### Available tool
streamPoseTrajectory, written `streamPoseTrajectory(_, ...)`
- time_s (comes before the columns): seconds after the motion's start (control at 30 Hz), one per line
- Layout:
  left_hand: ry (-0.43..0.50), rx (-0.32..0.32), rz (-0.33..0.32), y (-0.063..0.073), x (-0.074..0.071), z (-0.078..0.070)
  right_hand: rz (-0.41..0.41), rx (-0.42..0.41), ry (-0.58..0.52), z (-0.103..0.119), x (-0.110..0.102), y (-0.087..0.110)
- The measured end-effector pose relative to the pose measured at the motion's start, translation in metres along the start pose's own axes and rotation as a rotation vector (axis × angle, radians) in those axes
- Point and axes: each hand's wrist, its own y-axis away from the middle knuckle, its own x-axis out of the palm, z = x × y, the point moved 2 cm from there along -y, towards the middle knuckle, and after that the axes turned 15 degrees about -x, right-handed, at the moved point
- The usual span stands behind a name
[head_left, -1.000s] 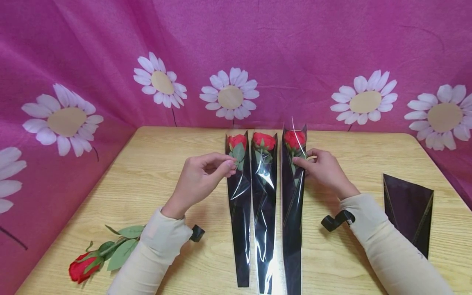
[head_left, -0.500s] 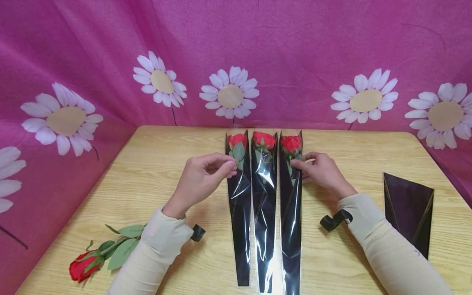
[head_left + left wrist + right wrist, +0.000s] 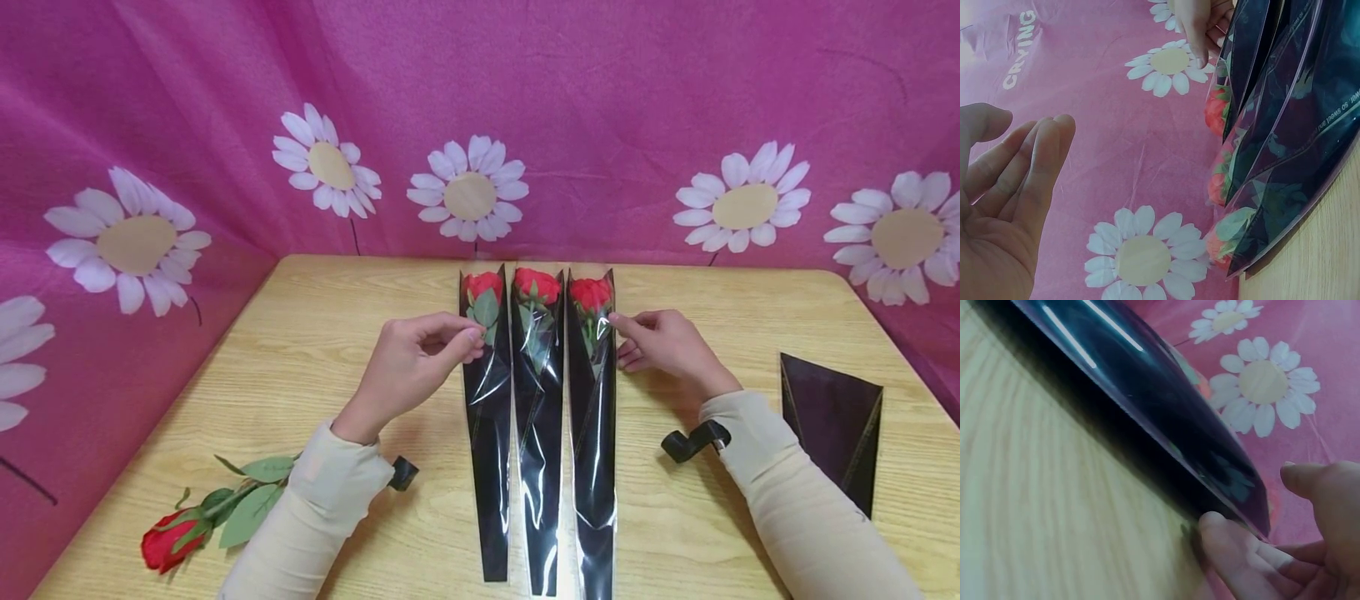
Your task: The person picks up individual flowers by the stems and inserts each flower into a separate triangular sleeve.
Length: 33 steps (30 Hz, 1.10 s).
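Observation:
Three red roses in clear-fronted black flower sleeves lie side by side: the left wrapped rose (image 3: 487, 433), the middle wrapped rose (image 3: 536, 417) and the right wrapped rose (image 3: 592, 433). My left hand (image 3: 416, 358) hovers beside the left one's bloom end; in the left wrist view its thumb and fingers (image 3: 1044, 150) are apart with nothing between them. At the right sleeve's upper edge is my right hand (image 3: 663, 346). Its fingertips (image 3: 1213, 525) touch or nearly touch that edge in the right wrist view, while the thumb is lifted away from the sleeve.
A loose red rose (image 3: 172, 540) with green leaves lies at the left front, its stem partly hidden by the left sleeve. An unfilled black flower sleeve (image 3: 828, 425) lies at the right, partly behind the right arm. Pink daisy-print cloth (image 3: 592, 108) stands behind the wooden table (image 3: 337, 292).
The right wrapped rose has moved down and slightly left, level with the other two. My right hand has let go of its edge and drawn slightly right. My left hand stayed put.

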Motion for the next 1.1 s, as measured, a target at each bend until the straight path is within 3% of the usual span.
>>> streamPoseTrajectory(0.17, -0.005, -0.004, 0.004, 0.0, 0.0, 0.0, -0.013, -0.002, 0.003, 0.004, -0.004, 0.003)
streamPoseTrajectory(0.3, -0.012, 0.001, 0.003, 0.0, 0.002, 0.001, -0.044, -0.032, 0.106, 0.012, -0.011, 0.007)
streamPoseTrajectory(0.6, -0.03, 0.009, 0.008, 0.0, 0.005, -0.002, -0.139, -0.088, 0.212, 0.027, -0.051, 0.017)
streamPoseTrajectory(0.7, -0.032, 0.008, -0.003, 0.002, 0.002, -0.005, -0.103, -0.087, 0.318, 0.024, -0.068, 0.018)
streamPoseTrajectory(0.9, -0.024, 0.016, -0.022, 0.005, -0.004, -0.007, 0.055, -0.004, 0.573, 0.004, -0.103, 0.031)
streamPoseTrajectory(1.1, -0.054, 0.066, -0.062, 0.006, -0.008, -0.007, 0.149, 0.087, 0.673, -0.014, -0.122, 0.049)
